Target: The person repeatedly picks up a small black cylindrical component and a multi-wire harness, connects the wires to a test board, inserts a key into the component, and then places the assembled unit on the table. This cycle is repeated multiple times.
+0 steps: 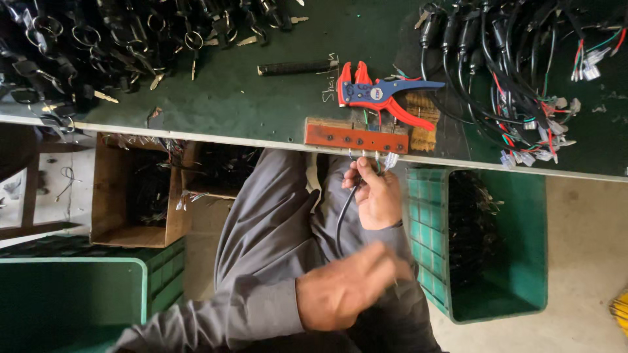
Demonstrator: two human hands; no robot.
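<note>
At the bench edge, as I watched over the remote feed: the right hand (pixel 376 196) pinched a black cable (pixel 343 219) between thumb and closed fingers, its stripped, pale-tipped wire ends held up just under a red wooden block (pixel 356 138) fixed to the rim of the green table (pixel 216 104). The cable trailed down from those fingers toward the left hand (pixel 340 294), which was blurred with its fingers curled; I could not tell whether it gripped anything.

In my judgement, the work wanted a firm pinch close to the wire ends, each end kept apart and square to the block, with the slack below kept from tugging.

Just above the fingers, beyond the block, lay a red-and-blue wire stripper (pixel 386 95); up and to the right sat a tangle of black wiring harnesses (pixel 517 65).

Right of the fingers stood a green plastic crate (pixel 428 229) holding dark cable pieces. Well to the left, a cardboard box (pixel 104 196) held more dark wired parts. What was in a second green crate (pixel 78 265), lower left, did not show.
</note>
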